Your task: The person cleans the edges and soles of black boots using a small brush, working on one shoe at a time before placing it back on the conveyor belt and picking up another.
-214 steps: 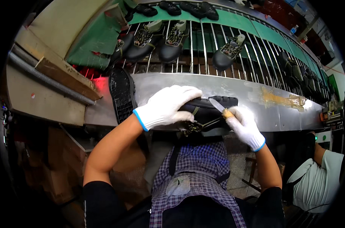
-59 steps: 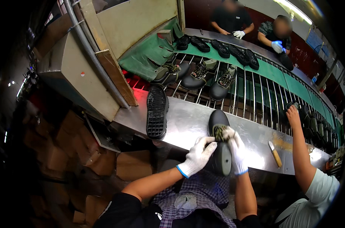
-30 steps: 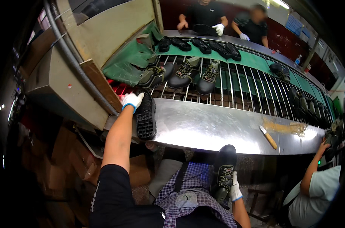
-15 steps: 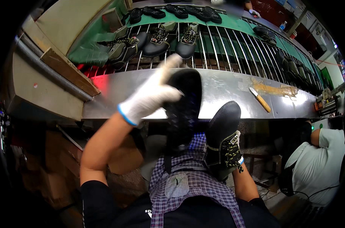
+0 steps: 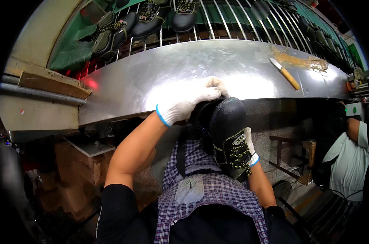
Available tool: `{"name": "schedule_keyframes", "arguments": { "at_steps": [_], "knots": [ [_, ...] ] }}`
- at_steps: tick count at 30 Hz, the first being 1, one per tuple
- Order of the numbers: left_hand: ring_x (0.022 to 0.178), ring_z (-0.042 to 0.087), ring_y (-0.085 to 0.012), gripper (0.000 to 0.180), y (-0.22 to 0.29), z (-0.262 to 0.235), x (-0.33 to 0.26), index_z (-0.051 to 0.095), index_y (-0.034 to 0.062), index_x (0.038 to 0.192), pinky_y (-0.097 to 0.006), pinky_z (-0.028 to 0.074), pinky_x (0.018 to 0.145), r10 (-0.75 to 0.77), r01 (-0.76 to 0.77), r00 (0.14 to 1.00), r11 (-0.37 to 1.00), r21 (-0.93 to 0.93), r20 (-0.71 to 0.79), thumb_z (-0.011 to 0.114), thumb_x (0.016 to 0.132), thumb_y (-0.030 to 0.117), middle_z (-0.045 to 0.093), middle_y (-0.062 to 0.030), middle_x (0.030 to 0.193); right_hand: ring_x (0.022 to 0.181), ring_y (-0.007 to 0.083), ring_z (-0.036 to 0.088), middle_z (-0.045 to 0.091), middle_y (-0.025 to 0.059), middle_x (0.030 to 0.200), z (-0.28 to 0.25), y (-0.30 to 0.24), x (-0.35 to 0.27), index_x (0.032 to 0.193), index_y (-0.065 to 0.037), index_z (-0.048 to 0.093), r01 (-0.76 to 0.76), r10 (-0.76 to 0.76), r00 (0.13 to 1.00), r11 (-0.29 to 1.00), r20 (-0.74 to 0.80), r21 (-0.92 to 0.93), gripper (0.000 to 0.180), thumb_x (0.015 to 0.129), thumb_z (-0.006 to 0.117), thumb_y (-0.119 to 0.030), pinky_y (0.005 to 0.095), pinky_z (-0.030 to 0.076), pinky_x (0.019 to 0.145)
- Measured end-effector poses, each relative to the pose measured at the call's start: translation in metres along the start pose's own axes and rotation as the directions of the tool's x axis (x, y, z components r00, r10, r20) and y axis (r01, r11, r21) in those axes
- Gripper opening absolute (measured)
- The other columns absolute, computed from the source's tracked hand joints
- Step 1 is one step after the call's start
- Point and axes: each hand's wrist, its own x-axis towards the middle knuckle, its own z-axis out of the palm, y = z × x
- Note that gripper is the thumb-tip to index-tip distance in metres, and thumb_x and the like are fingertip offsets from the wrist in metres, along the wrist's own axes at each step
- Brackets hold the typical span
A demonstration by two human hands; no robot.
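A black work shoe point(image 5: 228, 120) with yellow-flecked laces is in my right hand point(image 5: 250, 143), toe pointing away from me. A white knit glove with a blue cuff covers that hand, and its fingers are partly hidden by the shoe. On the shoe's left side is a black shoe sole point(image 5: 202, 118), mostly in shadow. My left hand point(image 5: 198, 96), gloved the same way, is closed around the sole's toe end with bent fingers. Sole and shoe toe meet or nearly meet there; the exact contact is hidden.
A shiny metal bench point(image 5: 127, 85) runs across in front of me. On its right lies a wooden-handled knife point(image 5: 285, 74) near brown tape point(image 5: 300, 61). Beyond, several shoes point(image 5: 183, 18) rest on a rack of metal rods point(image 5: 229, 20). A seated person point(image 5: 347, 162) is at right.
My left hand has carried the sole rightward against the shoe and its fingers have curled over the toe end. The view has tilted down, so the bench and rack appear higher.
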Motion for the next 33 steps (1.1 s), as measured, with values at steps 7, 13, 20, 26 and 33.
{"name": "schedule_keyframes", "arguments": {
  "at_steps": [7, 13, 20, 26, 33],
  "knots": [
    [0.146, 0.056, -0.0354, 0.072, -0.005, -0.002, -0.007, 0.051, -0.0110, 0.158, -0.047, 0.041, 0.127, -0.004, 0.003, 1.000, 0.999, -0.053, -0.029, 0.065, 0.102, 0.032, 0.053, -0.0240, 0.163, 0.139, 0.0359, 0.064, 0.057, 0.0223, 0.160, -0.008, 0.020, 0.001, 0.166, -0.003, 0.043, -0.104, 0.100, 0.987, 0.994, -0.123, -0.028, 0.090, 0.109, 0.041, -0.074, 0.0493, 0.056, 0.117],
    [0.150, 0.053, -0.0383, 0.081, 0.000, 0.007, 0.001, 0.039, -0.0105, 0.165, -0.046, 0.041, 0.128, -0.034, 0.035, 0.999, 0.994, -0.101, 0.009, 0.064, 0.097, 0.026, 0.042, -0.0265, 0.172, 0.141, 0.0360, 0.062, 0.054, 0.0212, 0.163, 0.032, 0.009, -0.003, 0.167, -0.004, 0.043, -0.164, 0.132, 0.929, 0.984, -0.346, -0.066, 0.080, 0.116, 0.030, -0.065, 0.0506, 0.054, 0.119],
    [0.151, 0.051, -0.0381, 0.083, 0.003, 0.018, 0.005, 0.034, -0.0100, 0.167, -0.046, 0.040, 0.130, -0.109, 0.102, 0.994, 0.979, -0.179, -0.029, 0.065, 0.095, 0.020, 0.038, -0.0267, 0.174, 0.144, 0.0347, 0.060, 0.053, 0.0200, 0.164, 0.047, 0.005, -0.002, 0.167, -0.003, 0.041, -0.133, 0.089, 0.901, 0.988, -0.425, -0.075, 0.073, 0.119, 0.026, -0.057, 0.0490, 0.050, 0.122],
    [0.137, 0.063, -0.0330, 0.064, 0.009, 0.027, 0.005, 0.048, -0.0131, 0.156, -0.045, 0.049, 0.121, -0.090, 0.078, 0.990, 0.991, -0.112, -0.109, 0.063, 0.099, 0.013, 0.059, -0.0249, 0.157, 0.145, 0.0320, 0.058, 0.052, 0.0192, 0.165, 0.060, 0.001, -0.001, 0.167, -0.002, 0.039, -0.137, 0.093, 0.897, 0.988, -0.431, -0.071, 0.071, 0.120, 0.025, -0.053, 0.0463, 0.048, 0.125],
    [0.142, 0.060, -0.0361, 0.061, 0.003, 0.016, 0.004, 0.047, -0.0136, 0.157, -0.046, 0.048, 0.123, -0.107, 0.081, 0.988, 0.973, -0.217, -0.108, 0.059, 0.107, 0.019, 0.057, -0.0267, 0.158, 0.145, 0.0334, 0.059, 0.053, 0.0200, 0.164, 0.052, 0.004, -0.001, 0.167, -0.003, 0.040, -0.139, 0.112, 0.896, 0.990, -0.430, -0.032, 0.071, 0.120, 0.024, -0.054, 0.0475, 0.049, 0.123]
  ]
}}
